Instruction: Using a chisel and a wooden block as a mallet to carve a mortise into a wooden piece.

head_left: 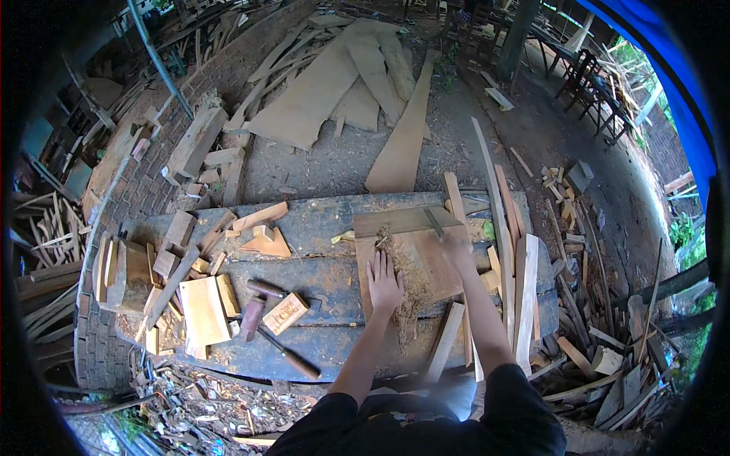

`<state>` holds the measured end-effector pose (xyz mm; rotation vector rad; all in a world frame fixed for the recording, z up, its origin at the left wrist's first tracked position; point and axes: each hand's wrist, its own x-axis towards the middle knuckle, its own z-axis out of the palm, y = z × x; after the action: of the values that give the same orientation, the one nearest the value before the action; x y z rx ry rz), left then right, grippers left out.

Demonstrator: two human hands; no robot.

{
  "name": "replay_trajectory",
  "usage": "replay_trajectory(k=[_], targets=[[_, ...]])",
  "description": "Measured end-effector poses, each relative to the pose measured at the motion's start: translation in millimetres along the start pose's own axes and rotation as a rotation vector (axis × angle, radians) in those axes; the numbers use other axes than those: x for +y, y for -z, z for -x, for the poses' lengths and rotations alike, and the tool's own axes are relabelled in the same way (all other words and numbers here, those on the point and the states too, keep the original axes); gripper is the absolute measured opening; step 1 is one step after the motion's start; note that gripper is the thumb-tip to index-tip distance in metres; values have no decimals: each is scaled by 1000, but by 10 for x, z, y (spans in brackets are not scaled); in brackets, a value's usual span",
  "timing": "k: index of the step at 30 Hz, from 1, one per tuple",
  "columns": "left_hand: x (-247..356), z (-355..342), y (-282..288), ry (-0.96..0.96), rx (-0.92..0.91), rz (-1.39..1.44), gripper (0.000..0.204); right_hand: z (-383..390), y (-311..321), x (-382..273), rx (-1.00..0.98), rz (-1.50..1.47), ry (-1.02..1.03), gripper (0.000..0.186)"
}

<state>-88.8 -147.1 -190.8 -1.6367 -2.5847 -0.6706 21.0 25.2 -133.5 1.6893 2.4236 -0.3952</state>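
Observation:
My left hand (pixel 385 283) lies flat with fingers spread on a wide wooden board (pixel 437 262). A heap of shavings (pixel 413 283) runs along the board beside it. Toward the board's right side, my right hand (pixel 456 252) is smeared by motion. It appears closed on the lower end of a narrow dark tool (pixel 434 222), which slants up and left over the board; its exact kind is unclear. The board rests on a dark plank workbench (pixel 327 266).
Left on the bench are a mallet (pixel 253 318), a dark-handled tool (pixel 290 355), a wooden block (pixel 286 313) and a pale board (pixel 204 310). Long wood strips (pixel 525 296) lie at the right. Large thin sheets (pixel 312 99) cover the ground beyond.

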Motion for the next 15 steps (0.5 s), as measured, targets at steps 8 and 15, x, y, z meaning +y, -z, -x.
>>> replay_trajectory(k=[8,15], targets=[[15,-5,-4,9,9,31,51,-269,103,-174,-57,-38,-86,40],[-109,68,65,21,3,-13,51,899,237,77,-42,14,85,33]])
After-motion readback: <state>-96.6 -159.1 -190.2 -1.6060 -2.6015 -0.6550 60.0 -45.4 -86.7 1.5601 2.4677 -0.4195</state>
